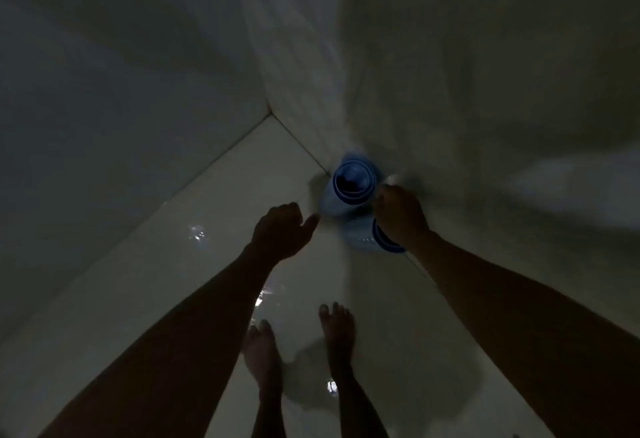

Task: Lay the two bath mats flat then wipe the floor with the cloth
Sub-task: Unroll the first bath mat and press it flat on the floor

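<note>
Two blue bath mats, both rolled up, stand on end in the corner of a dim tiled bathroom, against the wall on the right. The farther rolled mat (352,185) shows its open spiral top to the camera; the nearer rolled mat (367,237) sits just beside it, toward the person, its top largely hidden by the right hand (398,217). That hand hangs over the nearer roll w/ fingers curled downward; whether it actually grips the roll or only touches it cannot be told, as the fingertips are out of sight behind the hand & the light is poor. The left hand (281,229) hovers apart from both rolls, to their left, fingers loosely curled, thumb sticking out toward the farther roll, holding nothing. Both forearms reach in from the bottom of the frame. Below them, the person's bare feet (337,330) stand on the pale glossy floor (194,264), which carries small bright reflections & a dark patch round the feet. Pale walls (485,73) meet at the corner behind the rolls.
</note>
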